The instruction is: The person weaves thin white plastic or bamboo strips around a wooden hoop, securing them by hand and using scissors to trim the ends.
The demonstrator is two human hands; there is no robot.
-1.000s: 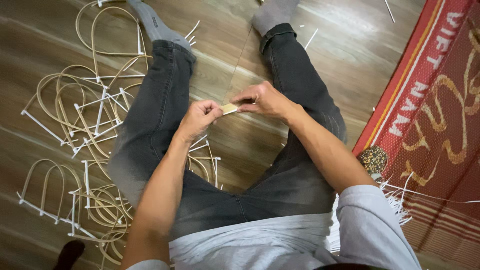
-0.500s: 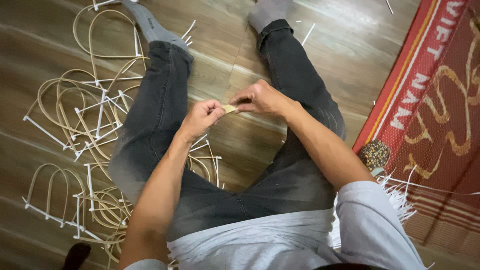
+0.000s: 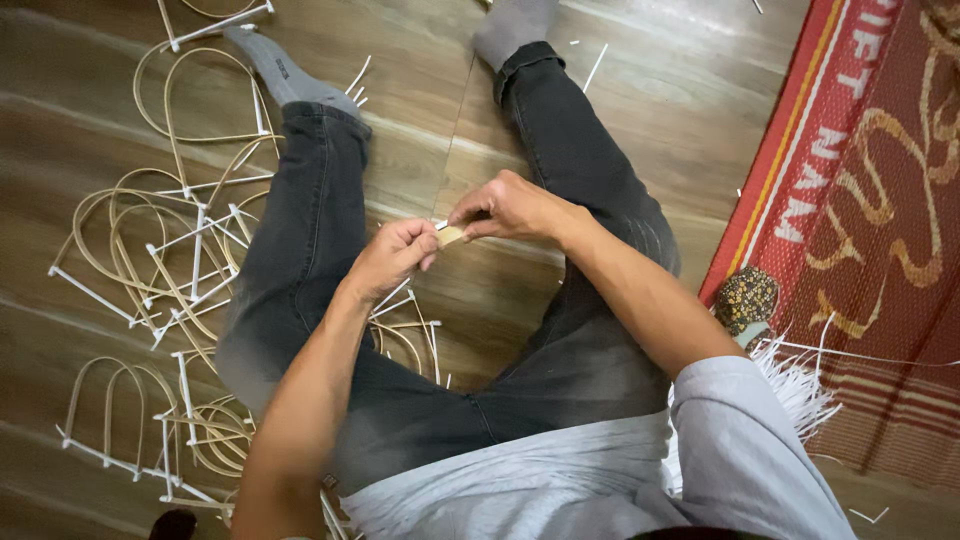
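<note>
Red patterned mat (image 3: 880, 230) at right; bent cane loops (image 3: 160, 260) scattered left on wooden floor (image 3: 690, 90).

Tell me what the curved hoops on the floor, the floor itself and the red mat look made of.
Curved hoops: probably rattan or cane, going by the pale tan, matte, thin bent strands, joined by white sticks that may be plastic. Floor: wood-look planks, perhaps laminate, with brown grain, a slight sheen and visible seams. Red mat: apparently woven plastic or reed, with a fine ribbed weave and a gold pattern.

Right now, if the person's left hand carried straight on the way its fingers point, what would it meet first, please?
The left hand points up and right along the small tan strip it pinches, so it would most likely meet the right hand first, which pinches the strip's other end. Depth looks about equal, though one view cannot confirm it.
</note>
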